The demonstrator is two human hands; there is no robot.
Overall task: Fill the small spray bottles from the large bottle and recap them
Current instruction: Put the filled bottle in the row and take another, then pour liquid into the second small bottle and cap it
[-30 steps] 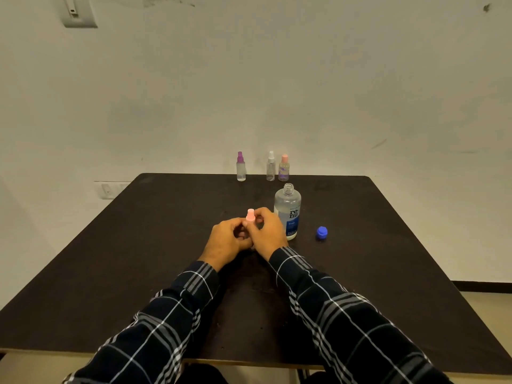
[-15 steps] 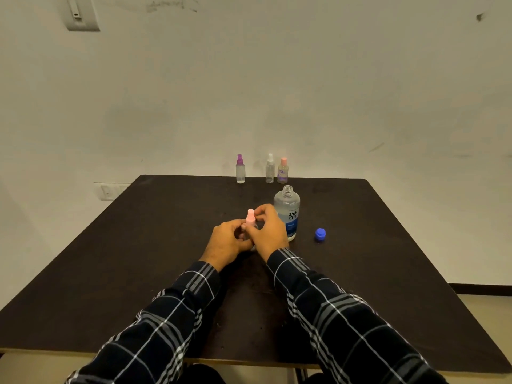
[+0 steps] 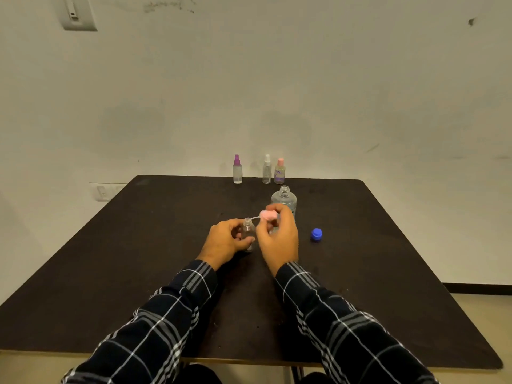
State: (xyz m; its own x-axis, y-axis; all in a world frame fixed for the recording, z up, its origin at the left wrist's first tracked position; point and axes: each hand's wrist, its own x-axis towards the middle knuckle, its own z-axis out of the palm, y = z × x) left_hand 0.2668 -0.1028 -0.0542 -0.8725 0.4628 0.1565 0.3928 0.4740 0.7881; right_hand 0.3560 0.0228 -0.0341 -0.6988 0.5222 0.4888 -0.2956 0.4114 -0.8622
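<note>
My left hand point(image 3: 224, 243) wraps its grip round the small clear bottle point(image 3: 248, 231) on the matte dark tabletop point(image 3: 138, 259), my right hand point(image 3: 278, 239) pinching the thin-tubed pink spray cap point(image 3: 268, 215).

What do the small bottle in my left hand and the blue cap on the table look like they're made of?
Small clear bottle: probably glossy transparent plastic, since the dark table shows through it. Round blue cap: likely opaque moulded plastic, evenly coloured with a slight sheen.
</note>
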